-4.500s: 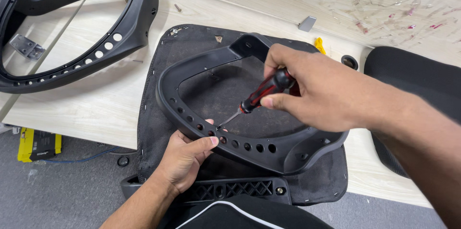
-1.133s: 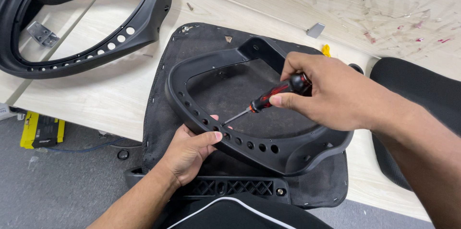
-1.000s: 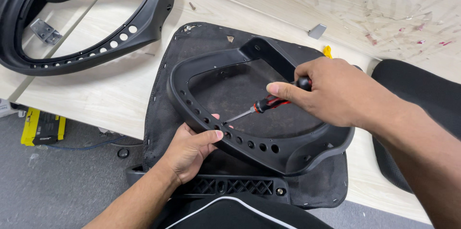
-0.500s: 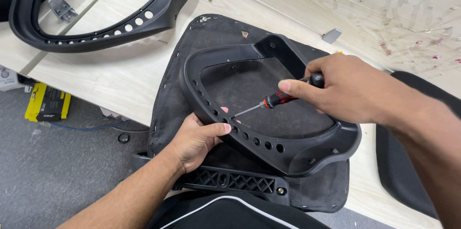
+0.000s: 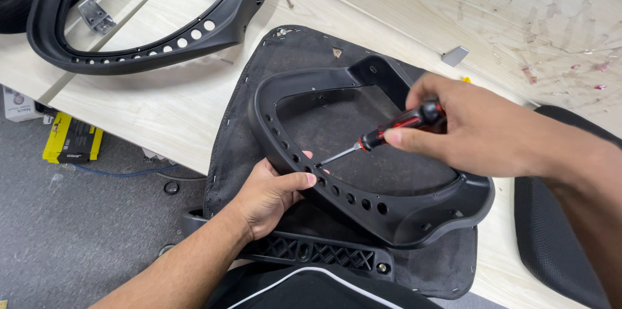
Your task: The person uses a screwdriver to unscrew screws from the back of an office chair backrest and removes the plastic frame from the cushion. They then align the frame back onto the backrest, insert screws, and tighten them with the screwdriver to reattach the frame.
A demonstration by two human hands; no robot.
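Nearest you, a black cushion [image 5: 311, 289] with a pale piping line sits at the bottom edge, and just past it a ribbed black bar [image 5: 311, 252] lies under the work. Your left hand [image 5: 269, 195] is closed on the near rim of the frame [image 5: 389, 218], thumb on top beside the row of holes, fingers tucked under. The frame, a black plastic loop, rests on a dark fabric panel [image 5: 259, 108] that overhangs the table [image 5: 149, 108] edge. Your right hand [image 5: 479, 131] comes in from the right, gripping the red-and-black handle of a screwdriver [image 5: 382, 140]; the shaft slants down and left, its tip at the inner wall of the frame, close to your left thumb. A black seat pad [image 5: 557, 231] lies to the right. Down on the grey floor at left, there's a yellow box [image 5: 71, 139]. Farther back on the table, a second frame [image 5: 155, 17] lies at top left, well apart, with a small metal bracket [image 5: 97, 16] inside its loop.
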